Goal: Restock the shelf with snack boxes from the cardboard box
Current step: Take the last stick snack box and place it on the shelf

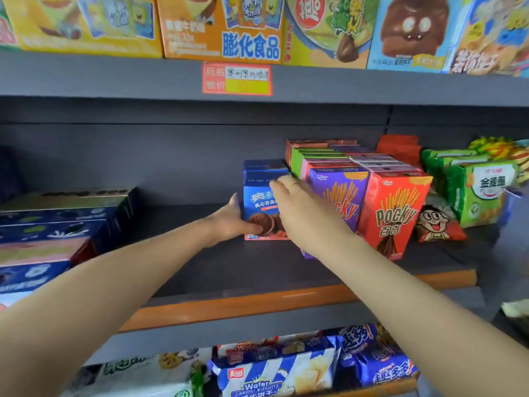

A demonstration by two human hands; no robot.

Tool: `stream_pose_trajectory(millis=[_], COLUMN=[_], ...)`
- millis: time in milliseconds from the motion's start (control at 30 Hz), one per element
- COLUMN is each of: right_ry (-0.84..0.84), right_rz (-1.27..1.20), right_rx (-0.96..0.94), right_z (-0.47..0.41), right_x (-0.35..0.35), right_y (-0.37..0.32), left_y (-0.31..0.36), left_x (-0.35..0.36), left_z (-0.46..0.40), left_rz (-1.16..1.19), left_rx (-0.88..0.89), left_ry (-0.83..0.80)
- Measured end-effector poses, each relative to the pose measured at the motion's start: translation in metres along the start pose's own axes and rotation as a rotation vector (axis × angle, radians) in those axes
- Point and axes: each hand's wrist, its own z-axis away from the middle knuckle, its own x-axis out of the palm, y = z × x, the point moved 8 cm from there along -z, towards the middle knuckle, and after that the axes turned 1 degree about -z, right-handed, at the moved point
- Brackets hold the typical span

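Left hand [233,217] grips the upright blue snack box [262,206] at its left side. Right hand [297,207], fingers straight, rests on its top right, toward the shelf [257,303] back.

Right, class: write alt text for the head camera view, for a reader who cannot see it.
Two bare hands set a blue cookie box upright on a grey shelf: the left hand grips its lower left side, and the right hand reaches over its top. Purple Pocky boxes and red Pocky boxes stand just to its right.
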Motion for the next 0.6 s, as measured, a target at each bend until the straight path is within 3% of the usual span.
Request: stream_pose_trajectory(millis=[200,433,600], right_ry=[-0.054,-0.011,0.248], right_rz=[0.277,0.332,0.376], right_rx=[-0.020,-0.044,-0.125], right_z=[-0.039,-0.043,-0.017], right_x=[0.023,0.034,0.010], right_y=[-0.013,-0.011,-0.023], left_y=[0.004,0.001,0.007], left_x=[0.008,0.009,-0.006], left_z=[-0.012,-0.019,0.000], left_rz=[0.000,-0.048,-0.196], left_rx=[0.051,0.046,-0.065], left_ry=[-0.067,-0.027,0.096])
